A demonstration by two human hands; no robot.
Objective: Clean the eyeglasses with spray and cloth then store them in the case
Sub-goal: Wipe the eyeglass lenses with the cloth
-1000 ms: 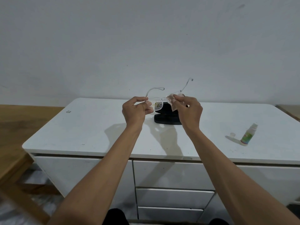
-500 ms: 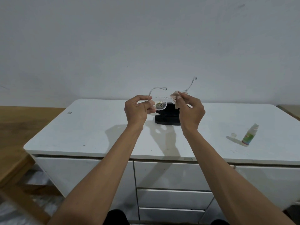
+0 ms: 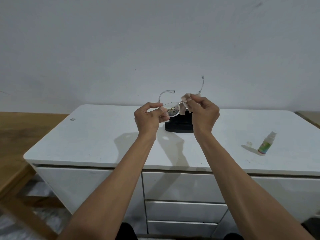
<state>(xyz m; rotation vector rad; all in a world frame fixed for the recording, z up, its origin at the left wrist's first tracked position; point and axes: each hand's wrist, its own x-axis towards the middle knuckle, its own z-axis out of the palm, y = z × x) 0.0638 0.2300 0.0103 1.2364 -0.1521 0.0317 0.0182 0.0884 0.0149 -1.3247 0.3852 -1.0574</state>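
Observation:
Clear-framed eyeglasses [image 3: 173,110] are held up in the air above the white cabinet top [image 3: 103,139], temples unfolded and pointing away from me. My left hand [image 3: 149,117] pinches the left end of the frame. My right hand [image 3: 204,113] pinches a small beige cloth [image 3: 186,99] over the right lens, which the cloth hides. Behind and below both hands a black glasses case [image 3: 178,127] lies on the cabinet, partly hidden. A small spray bottle [image 3: 266,143] with a green label stands at the right, its clear cap [image 3: 249,144] beside it.
The white cabinet has drawers [image 3: 181,210] along its front below my arms. A wooden table [image 3: 15,135] adjoins it on the left. A plain wall [image 3: 155,49] rises right behind the cabinet. A small grey mark [image 3: 73,119] sits at the cabinet's far left.
Both hands have lifted the glasses slightly. The right hand has kept rubbing the cloth on the right lens, and the right temple has swung more upright.

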